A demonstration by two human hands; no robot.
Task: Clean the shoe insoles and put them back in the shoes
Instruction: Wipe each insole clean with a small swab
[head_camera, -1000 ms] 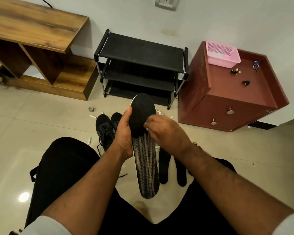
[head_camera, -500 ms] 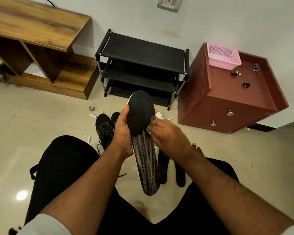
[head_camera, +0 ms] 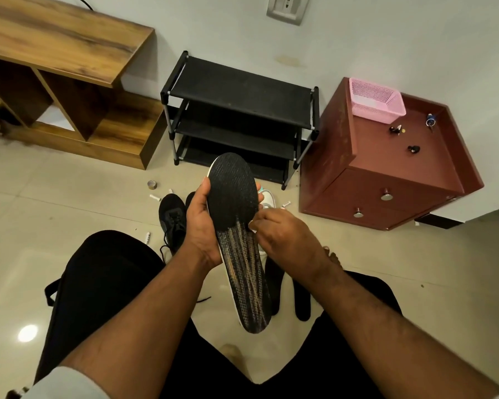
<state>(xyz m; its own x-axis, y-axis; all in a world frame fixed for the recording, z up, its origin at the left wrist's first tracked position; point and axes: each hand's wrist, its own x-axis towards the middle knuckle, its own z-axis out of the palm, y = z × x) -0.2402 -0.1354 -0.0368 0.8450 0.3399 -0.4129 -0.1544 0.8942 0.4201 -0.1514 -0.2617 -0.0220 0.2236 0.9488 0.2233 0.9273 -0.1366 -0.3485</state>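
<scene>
Holding the insole point(head_camera: 236, 234) upright above the lap, the left hand point(head_camera: 203, 226) wraps its fingers round the left edge at mid-length, thumb on the front face. The right hand point(head_camera: 283, 234) pinches something small and pale against the insole's right edge; what it is cannot be told. Two more dark insoles point(head_camera: 288, 292) lie flat on the floor point(head_camera: 69, 214) beneath the hands, just beside a black shoe point(head_camera: 172, 217) and a white shoe point(head_camera: 267, 197) near the foot of the black shoe rack point(head_camera: 236, 110). The step in hand appears to be wiping the held insole. Done well, it probably calls for a firm left-hand grip so the flexible insole does not buckle, with strokes run along its full length from toe to heel, covering both edges before the insole returns to its shoe.
</scene>
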